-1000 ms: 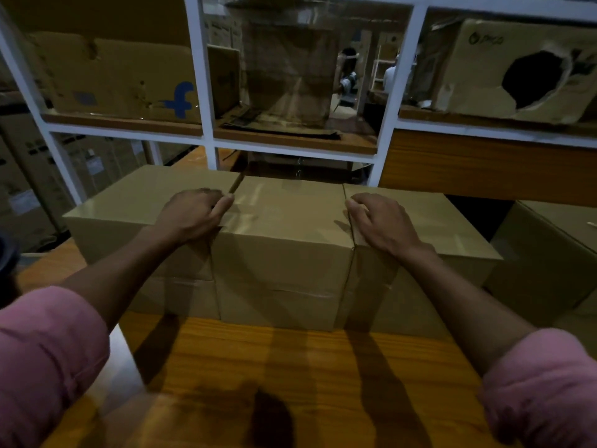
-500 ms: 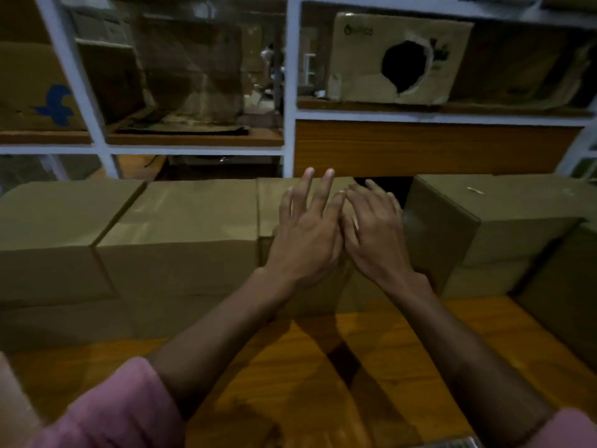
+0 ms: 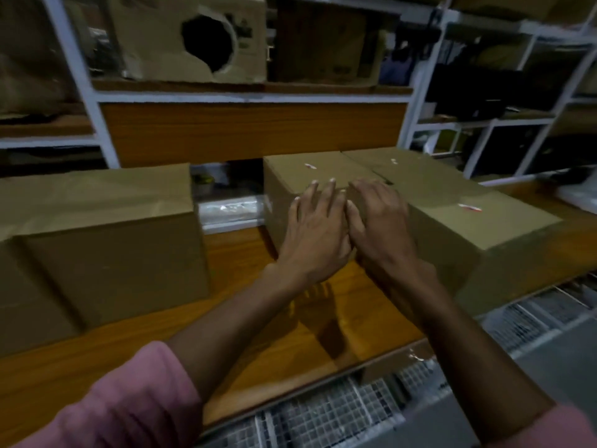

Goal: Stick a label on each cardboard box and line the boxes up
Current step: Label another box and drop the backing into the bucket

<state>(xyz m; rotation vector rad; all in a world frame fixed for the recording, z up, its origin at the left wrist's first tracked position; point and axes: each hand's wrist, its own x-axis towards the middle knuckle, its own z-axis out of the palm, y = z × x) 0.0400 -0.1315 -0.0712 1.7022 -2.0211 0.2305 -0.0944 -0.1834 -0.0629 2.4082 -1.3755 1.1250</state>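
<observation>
Plain brown cardboard boxes stand on a wooden table (image 3: 265, 344). One lined-up box (image 3: 106, 227) fills the left side. A second box (image 3: 310, 169) sits right of centre, a small white scrap on its top. Another box (image 3: 484, 227) touches it on the right and carries a white and red sticker (image 3: 470, 207). My left hand (image 3: 315, 227) and my right hand (image 3: 379, 224) lie side by side, fingers fairly straight, over the near corner of the centre box. Neither hand holds anything.
A gap (image 3: 229, 205) with clear plastic behind it separates the left box from the centre box. White metal shelving (image 3: 93, 101) with a torn carton (image 3: 193, 37) rises behind the table. A wire mesh rack (image 3: 339, 412) lies below the table's near edge.
The view has swung right, off the lined-up boxes. Both hands left the middle box of the row, opened, and came together over the box further right.
</observation>
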